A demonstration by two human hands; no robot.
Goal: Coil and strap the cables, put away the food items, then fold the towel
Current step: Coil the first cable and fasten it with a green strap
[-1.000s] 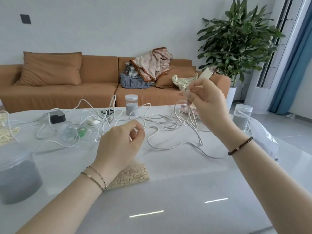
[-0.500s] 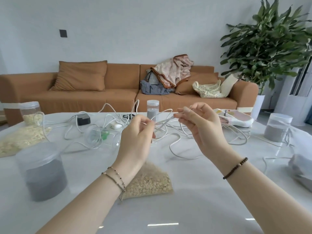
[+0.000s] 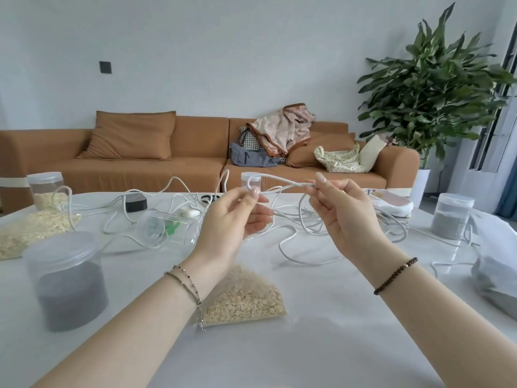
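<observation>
Two hands: left hand (image 3: 232, 219) and right hand (image 3: 344, 217) are raised above the table (image 3: 307, 345), near each other.
Left fingers (image 3: 253, 193): thumb and forefinger pinch the white cable (image 3: 282, 179); the other fingers are loosely curled.
Right fingers (image 3: 321, 179): these pinch the same cable at 3 o'clock from the left pinch.
Cable run: a narrow loop spans the two pinches; the rest lies in a loose tangle on the table.
Oat bag (image 3: 243, 298): flat on the table, at 6 o'clock from the left hand.
Grey-filled jar (image 3: 67, 278): upright with its lid on, at 8 o'clock.
Clear jar (image 3: 165, 225): on its side, at 9 o'clock.
</observation>
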